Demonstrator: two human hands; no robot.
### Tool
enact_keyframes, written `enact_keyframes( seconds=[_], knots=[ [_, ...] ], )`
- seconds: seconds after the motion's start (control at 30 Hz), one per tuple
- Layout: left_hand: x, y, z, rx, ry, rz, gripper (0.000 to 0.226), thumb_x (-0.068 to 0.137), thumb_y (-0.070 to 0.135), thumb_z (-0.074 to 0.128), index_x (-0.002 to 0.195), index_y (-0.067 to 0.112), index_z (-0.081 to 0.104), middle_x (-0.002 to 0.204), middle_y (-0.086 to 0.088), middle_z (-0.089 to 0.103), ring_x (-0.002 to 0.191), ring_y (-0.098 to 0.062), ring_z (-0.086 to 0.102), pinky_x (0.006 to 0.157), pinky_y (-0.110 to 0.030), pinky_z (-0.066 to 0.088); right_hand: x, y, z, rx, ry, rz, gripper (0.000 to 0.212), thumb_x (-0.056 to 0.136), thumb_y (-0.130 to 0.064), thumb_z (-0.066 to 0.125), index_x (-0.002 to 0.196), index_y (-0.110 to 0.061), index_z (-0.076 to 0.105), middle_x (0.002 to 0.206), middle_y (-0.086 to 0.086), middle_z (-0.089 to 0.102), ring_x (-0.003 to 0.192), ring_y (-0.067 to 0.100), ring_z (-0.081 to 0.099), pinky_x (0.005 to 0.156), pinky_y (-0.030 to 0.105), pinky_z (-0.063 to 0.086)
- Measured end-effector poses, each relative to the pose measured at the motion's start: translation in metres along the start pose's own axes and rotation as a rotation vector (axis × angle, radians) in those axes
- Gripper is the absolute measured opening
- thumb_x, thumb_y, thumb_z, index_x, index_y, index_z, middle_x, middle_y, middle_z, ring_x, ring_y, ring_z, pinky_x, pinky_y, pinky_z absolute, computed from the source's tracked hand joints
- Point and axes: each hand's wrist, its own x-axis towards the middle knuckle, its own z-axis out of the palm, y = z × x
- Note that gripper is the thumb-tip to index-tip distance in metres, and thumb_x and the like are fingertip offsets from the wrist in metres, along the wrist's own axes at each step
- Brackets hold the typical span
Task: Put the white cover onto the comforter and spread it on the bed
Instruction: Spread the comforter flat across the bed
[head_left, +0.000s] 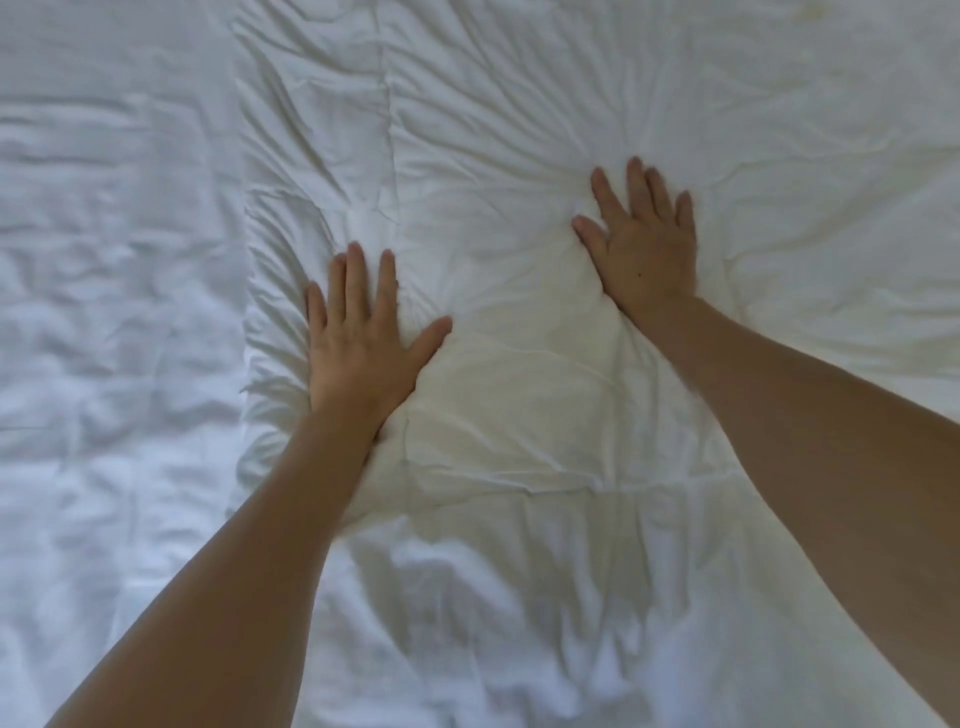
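A creased, puffy white comforter (519, 130) fills the middle and right of the head view; whether a cover is on it I cannot tell. Its left edge runs top to bottom near the left third. My left hand (363, 332) lies flat on it, palm down, fingers apart, just inside that left edge. My right hand (644, 244) presses flat farther up and to the right, fingers spread, slightly blurred. Wrinkles fan out from both palms. Neither hand holds any cloth.
A flatter, bluish-white wrinkled sheet (104, 312) covers the bed to the left of the comforter's edge and continues along the bottom. Both bare forearms reach in from the lower corners. No bed edge or other objects show.
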Motion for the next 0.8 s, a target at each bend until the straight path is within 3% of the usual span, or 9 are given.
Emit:
enact_keyframes(
  seconds=[0.17,0.27,0.33,0.47,0.57,0.67,0.8],
  knots=[
    [-0.056,0.029,0.001,-0.113,-0.038,-0.07,0.11,0.072,0.08,0.009,0.155,0.008,0.005,0.162,-0.015,0.002,0.15,-0.025,0.0,0.12,-0.046,0.001,-0.057,0.018,-0.006,0.048,-0.044,-0.082,0.061,0.102,-0.051,0.021,0.154,-0.02,0.016,0.161,0.013,0.01,0.148,0.029,0.009,0.119,0.043,0.003],
    [-0.093,0.049,-0.001,-0.138,-0.105,-0.088,0.109,0.072,0.08,0.008,0.155,0.01,0.005,0.162,-0.016,0.001,0.15,-0.026,0.0,0.12,-0.047,0.002,-0.103,0.033,-0.016,0.048,-0.123,-0.123,0.07,0.096,-0.056,0.008,0.154,-0.018,0.015,0.161,0.013,0.011,0.148,0.029,0.01,0.119,0.041,0.004],
    [-0.116,0.06,-0.001,-0.174,-0.129,-0.09,0.105,0.078,0.083,0.007,0.155,0.012,0.007,0.162,-0.018,0.002,0.15,-0.028,0.001,0.12,-0.048,0.002,-0.141,0.049,-0.021,0.069,-0.162,-0.155,0.074,0.093,-0.056,0.005,0.153,-0.016,0.02,0.16,0.014,0.015,0.148,0.029,0.014,0.119,0.041,0.005],
    [-0.169,0.084,-0.005,-0.303,-0.061,-0.052,0.103,0.081,0.083,0.009,0.153,0.011,0.021,0.159,-0.02,0.015,0.149,-0.032,0.012,0.117,-0.053,0.008,-0.223,0.096,-0.028,0.086,-0.1,-0.225,0.067,0.101,-0.054,0.015,0.147,-0.011,0.037,0.154,0.017,0.031,0.143,0.033,0.028,0.117,0.046,0.018],
    [-0.22,0.098,-0.003,-0.297,0.001,0.11,0.097,0.083,0.078,0.03,0.151,0.01,0.024,0.157,-0.023,0.022,0.146,-0.034,0.019,0.116,-0.055,0.014,-0.278,0.142,-0.032,0.054,-0.071,-0.322,0.071,0.096,-0.062,0.028,0.147,-0.014,0.038,0.154,0.018,0.031,0.143,0.037,0.026,0.116,0.05,0.018],
    [-0.268,0.082,0.009,-0.148,0.069,0.423,0.094,0.077,0.071,0.051,0.148,0.012,0.029,0.155,-0.027,0.021,0.145,-0.041,0.021,0.114,-0.063,0.018,-0.335,0.207,-0.029,-0.118,-0.101,-0.534,0.095,0.079,-0.076,0.045,0.15,-0.017,0.026,0.157,0.019,0.022,0.145,0.038,0.02,0.117,0.054,0.015],
    [-0.278,0.037,0.014,0.071,0.116,0.599,0.082,0.081,0.063,0.053,0.145,0.015,0.034,0.151,-0.033,0.027,0.137,-0.048,0.033,0.11,-0.067,0.022,-0.348,0.281,-0.034,-0.206,0.008,-0.559,0.1,0.075,-0.08,0.046,0.146,-0.013,0.027,0.158,0.022,0.015,0.147,0.034,0.015,0.119,0.049,0.011]
  ],
)
